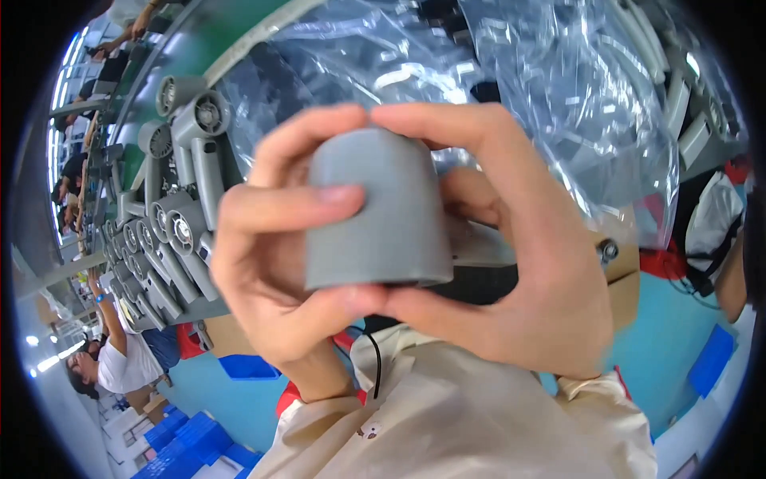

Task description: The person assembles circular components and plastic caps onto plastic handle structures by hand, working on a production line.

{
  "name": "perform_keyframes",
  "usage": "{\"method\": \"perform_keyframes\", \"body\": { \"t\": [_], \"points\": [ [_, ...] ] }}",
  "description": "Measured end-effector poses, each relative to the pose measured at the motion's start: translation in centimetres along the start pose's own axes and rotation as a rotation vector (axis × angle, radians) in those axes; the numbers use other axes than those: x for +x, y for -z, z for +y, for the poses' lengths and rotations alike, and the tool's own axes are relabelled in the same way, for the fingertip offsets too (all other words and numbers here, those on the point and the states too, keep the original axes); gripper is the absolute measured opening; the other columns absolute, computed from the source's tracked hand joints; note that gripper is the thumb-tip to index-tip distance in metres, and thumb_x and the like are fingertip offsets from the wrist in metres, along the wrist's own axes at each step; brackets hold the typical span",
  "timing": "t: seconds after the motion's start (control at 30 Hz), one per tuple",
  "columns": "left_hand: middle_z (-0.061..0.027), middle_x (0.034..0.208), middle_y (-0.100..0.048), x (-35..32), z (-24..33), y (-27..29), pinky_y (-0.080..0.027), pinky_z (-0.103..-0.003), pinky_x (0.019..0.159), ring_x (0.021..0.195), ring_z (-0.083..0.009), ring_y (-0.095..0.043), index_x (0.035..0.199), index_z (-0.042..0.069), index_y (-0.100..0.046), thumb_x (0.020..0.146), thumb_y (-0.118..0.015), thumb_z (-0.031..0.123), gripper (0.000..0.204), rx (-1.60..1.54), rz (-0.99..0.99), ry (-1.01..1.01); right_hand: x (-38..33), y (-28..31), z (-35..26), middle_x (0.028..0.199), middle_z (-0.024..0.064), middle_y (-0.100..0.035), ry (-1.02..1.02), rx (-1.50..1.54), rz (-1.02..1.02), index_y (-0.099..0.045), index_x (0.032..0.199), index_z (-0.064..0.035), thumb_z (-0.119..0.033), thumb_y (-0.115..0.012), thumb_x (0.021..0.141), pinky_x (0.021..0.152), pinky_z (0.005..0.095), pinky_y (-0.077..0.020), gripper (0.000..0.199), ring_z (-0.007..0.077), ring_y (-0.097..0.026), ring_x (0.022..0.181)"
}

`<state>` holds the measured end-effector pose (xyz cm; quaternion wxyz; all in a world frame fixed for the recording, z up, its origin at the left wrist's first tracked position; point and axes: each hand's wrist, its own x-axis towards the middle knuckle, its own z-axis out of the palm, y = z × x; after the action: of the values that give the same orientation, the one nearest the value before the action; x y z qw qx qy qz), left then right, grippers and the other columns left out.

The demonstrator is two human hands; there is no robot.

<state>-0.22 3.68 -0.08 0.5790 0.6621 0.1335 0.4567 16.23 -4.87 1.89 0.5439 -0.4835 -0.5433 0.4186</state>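
A: What's being held?
B: A grey plastic housing, close up at centre, gripped between left hand and right hand (fingers wrapped round it, seemingly steadying it).

Looking like a factory assembly line: rows of identical grey plastic parts lying at nine o'clock, other workers sitting alongside, blue bins stacking at seven o'clock.

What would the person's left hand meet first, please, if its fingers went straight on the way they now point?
The left hand already wraps the grey plastic cap. Its fingers point right across the cap, so they would likely meet the right hand fingertips, which grip it from the opposite side; depth is unclear.
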Motion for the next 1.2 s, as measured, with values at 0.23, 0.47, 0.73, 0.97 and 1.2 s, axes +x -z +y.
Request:
{"method": "perform_keyframes", "body": {
  "t": [0.23, 0.47, 0.73, 0.97, 1.2],
  "points": [
    [-0.0452, 0.119, -0.042, -4.2, 3.9, -1.5, -0.038, -0.051, 0.099, 0.114, -0.0539, -0.046, 0.084, 0.008, -0.058, 0.071, -0.077, 0.013, 0.023, -0.048, -0.369, 0.383, -6.9, -1.2, -0.6, 0.114, 0.0144, -0.051, -0.272, 0.100, -0.181, -0.046, 0.121, -0.0028, -0.017, -0.083, 0.064, 0.080, 0.0335, -0.0499, 0.069, 0.0256, -0.058, 0.099],
    [-0.0213, 0.125, -0.052, -8.1, 2.8, -3.4, -0.048, -0.038, 0.088, 0.107, -0.0344, -0.057, 0.093, 0.003, -0.068, 0.063, -0.077, 0.005, 0.031, 0.104, -0.553, 0.704, -13.7, -3.8, 2.5, 0.116, 0.0153, -0.052, -0.597, 0.190, -0.089, -0.043, 0.124, 0.0036, -0.014, -0.082, 0.064, 0.082, 0.0321, -0.0512, 0.073, 0.0220, -0.058, 0.102],
    [-0.0272, 0.126, -0.051, -10.4, 0.5, -3.9, -0.043, -0.039, 0.094, 0.112, -0.0338, -0.055, 0.095, -0.001, -0.067, 0.064, -0.081, 0.010, 0.035, 0.079, -0.456, 0.702, -14.6, -3.6, 4.5, 0.113, 0.0084, -0.054, -0.690, 0.330, -0.022, -0.042, 0.129, 0.0002, -0.011, -0.080, 0.065, 0.080, 0.0283, -0.0497, 0.075, 0.0152, -0.058, 0.097],
    [-0.0366, 0.128, -0.043, -9.0, 0.2, -3.9, -0.043, -0.043, 0.096, 0.117, -0.0373, -0.051, 0.111, 0.000, -0.059, 0.065, -0.081, 0.040, 0.065, -0.058, -0.125, 0.487, -11.1, -2.7, 2.2, 0.124, 0.0112, -0.046, -0.565, 0.420, 0.092, -0.035, 0.137, -0.0055, -0.009, -0.082, 0.066, 0.086, 0.0304, -0.0485, 0.086, 0.0195, -0.052, 0.112],
    [-0.0348, 0.126, -0.046, -8.2, 1.3, -5.8, -0.047, -0.041, 0.090, 0.110, -0.0351, -0.055, 0.101, 0.000, -0.060, 0.077, -0.073, 0.043, 0.052, -0.038, 0.148, 0.564, -10.2, -2.3, 2.0, 0.126, 0.0126, -0.047, -0.452, 0.372, 0.101, -0.034, 0.137, -0.0022, -0.008, -0.082, 0.066, 0.088, 0.0297, -0.0464, 0.086, 0.0197, -0.051, 0.114]
  ]
}}
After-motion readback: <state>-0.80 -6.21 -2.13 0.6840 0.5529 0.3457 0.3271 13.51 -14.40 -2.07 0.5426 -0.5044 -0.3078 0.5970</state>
